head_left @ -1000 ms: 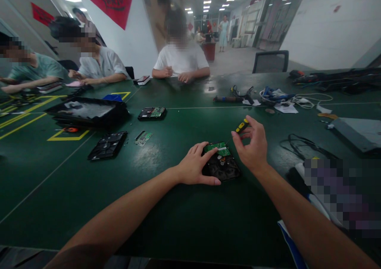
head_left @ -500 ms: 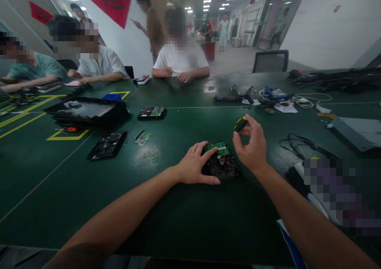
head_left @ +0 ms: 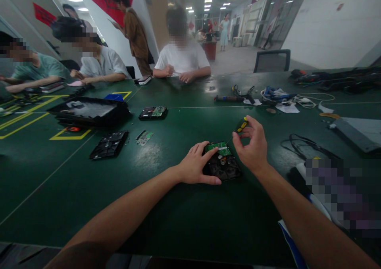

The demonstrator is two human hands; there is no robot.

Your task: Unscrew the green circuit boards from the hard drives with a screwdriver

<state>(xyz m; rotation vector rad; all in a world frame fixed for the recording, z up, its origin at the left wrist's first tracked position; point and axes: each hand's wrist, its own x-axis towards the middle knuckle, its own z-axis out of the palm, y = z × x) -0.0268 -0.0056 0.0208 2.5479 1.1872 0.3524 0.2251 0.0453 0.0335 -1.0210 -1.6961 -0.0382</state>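
Note:
A black hard drive [head_left: 222, 166] with a green circuit board [head_left: 217, 146] on top lies on the green table [head_left: 184, 209] in front of me. My left hand [head_left: 195, 166] grips its left side, thumb along the near edge and fingers over the board. My right hand [head_left: 251, 146] pinches a small screwdriver with a yellow and black handle [head_left: 241, 125], its thin shaft slanting down toward the board's far right corner.
To the left lie a black drive cover [head_left: 109, 144], a loose small circuit board [head_left: 144, 137], another hard drive [head_left: 152, 112] and a black tray [head_left: 89, 111]. Cables [head_left: 300, 144] and tools [head_left: 235, 97] sit to the right. Several people sit across the table; one stands behind.
The screwdriver handle has turned between my right fingers while both hands stay on the drive. In the background a standing person has walked leftward behind the seated people.

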